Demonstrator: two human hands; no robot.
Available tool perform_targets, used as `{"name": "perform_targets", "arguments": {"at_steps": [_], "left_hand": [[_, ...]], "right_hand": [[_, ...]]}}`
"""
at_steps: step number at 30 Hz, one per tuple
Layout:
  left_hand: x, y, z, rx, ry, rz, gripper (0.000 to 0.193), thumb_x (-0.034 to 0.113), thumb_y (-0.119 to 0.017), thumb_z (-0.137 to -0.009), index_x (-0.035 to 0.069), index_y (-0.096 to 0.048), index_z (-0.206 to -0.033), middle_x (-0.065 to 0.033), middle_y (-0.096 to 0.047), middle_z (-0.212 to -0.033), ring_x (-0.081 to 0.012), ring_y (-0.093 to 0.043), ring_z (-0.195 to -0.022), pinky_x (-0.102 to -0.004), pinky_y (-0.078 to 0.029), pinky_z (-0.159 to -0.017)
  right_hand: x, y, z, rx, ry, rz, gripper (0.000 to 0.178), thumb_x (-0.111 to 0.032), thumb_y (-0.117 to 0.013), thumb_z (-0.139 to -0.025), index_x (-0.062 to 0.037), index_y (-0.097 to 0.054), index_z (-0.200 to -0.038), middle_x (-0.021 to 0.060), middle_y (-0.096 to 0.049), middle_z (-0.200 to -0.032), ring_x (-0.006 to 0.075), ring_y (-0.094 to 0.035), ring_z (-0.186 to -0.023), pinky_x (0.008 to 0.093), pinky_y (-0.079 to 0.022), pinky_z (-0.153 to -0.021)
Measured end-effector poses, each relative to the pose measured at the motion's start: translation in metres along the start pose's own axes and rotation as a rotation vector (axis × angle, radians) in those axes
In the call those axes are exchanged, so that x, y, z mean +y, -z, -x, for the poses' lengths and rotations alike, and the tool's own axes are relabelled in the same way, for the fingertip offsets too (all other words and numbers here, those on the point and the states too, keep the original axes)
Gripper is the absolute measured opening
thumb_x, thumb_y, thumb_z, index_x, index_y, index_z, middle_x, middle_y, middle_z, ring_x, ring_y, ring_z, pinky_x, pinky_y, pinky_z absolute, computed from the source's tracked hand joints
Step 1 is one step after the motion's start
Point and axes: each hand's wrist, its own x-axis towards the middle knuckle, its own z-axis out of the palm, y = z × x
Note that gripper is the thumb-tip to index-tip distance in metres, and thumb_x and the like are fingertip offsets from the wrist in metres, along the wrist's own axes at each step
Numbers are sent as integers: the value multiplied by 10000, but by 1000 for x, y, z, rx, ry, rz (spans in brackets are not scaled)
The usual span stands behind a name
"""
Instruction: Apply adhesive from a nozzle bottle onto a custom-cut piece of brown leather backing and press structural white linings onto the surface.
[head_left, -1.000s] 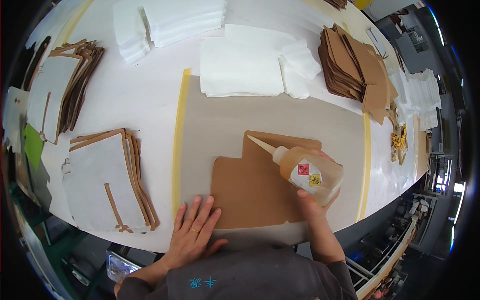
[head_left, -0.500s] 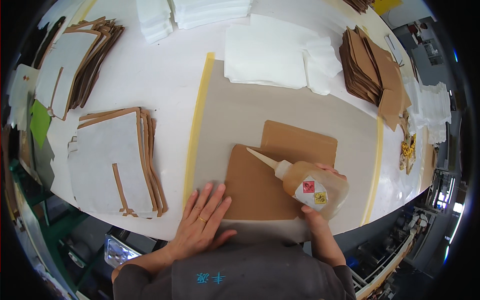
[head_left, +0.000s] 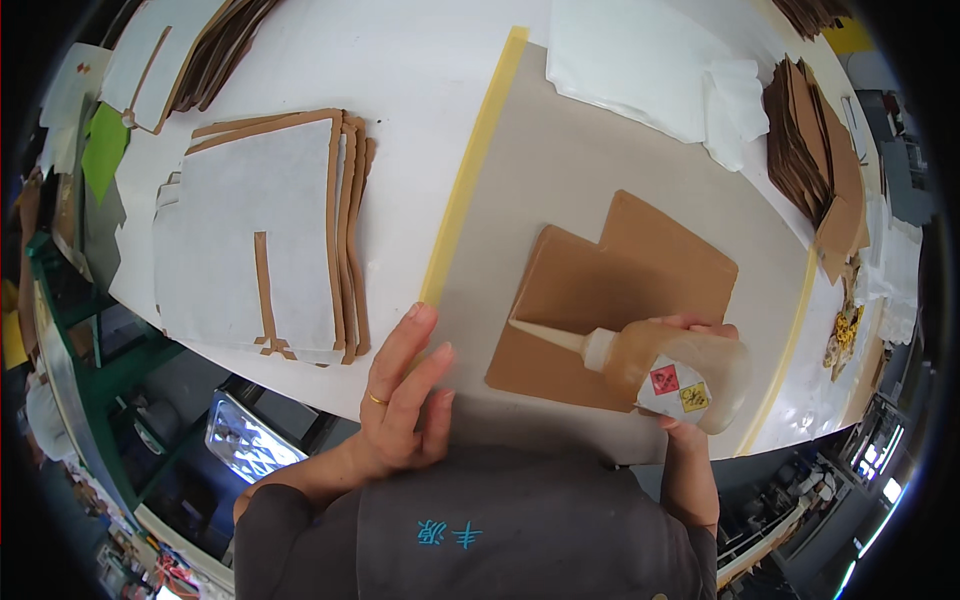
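Observation:
My right hand (head_left: 688, 448) grips a translucent squeeze bottle (head_left: 640, 360) of amber liquid, thumb below and fingertips on the far side. The bottle lies nearly level, and its long pale nozzle points left above a brown flat piece (head_left: 640, 285) with a stepped outline. Whether the nozzle tip touches the piece, I cannot tell. My left hand (head_left: 405, 405) is left of the piece, near the table's front edge, its fingers apart and nothing in them. Under the brown piece lies a grey mat (head_left: 560, 150) with a yellow tape strip (head_left: 470, 170) along its left side.
To the left lies a stack of brown pieces topped with white sheets (head_left: 240, 190), with a similar stack (head_left: 165, 60) behind it. White sheets (head_left: 640, 70) lie at the back. More brown pieces (head_left: 810, 150) are stacked at the right. A green frame (head_left: 110, 380) stands beyond the left edge.
My left hand has lifted off the brown piece's left edge and drawn away. The bottle's nozzle has come nearer the piece's left edge. The whole view has shifted and turned.

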Motion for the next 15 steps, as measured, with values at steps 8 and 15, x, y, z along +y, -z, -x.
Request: {"name": "perform_targets", "arguments": {"at_steps": [8,15], "left_hand": [[4,3,4,-56,-43,-152,477,-20,-556,-809,-71,-449,-1272,-308,-421,-1363,-444,-432,-1281,-461,-434,-1015],[2,-4,20,-37,-28,-223,451,-4,-580,-789,-11,-500,-1234,-260,-480,-1324,-453,-463,-1235,-505,-397,-1021]], "right_hand": [[-7,7,38,181,-347,-548,937,-499,-850,-645,-59,-397,-1337,164,-499,-1260,311,-516,-1186,455,-449,-989],[1,117,1,636,-60,-757,731,-422,-707,-829,-88,-392,-1398,68,-495,-1373,227,-476,-1265,400,-416,-1043]]}}
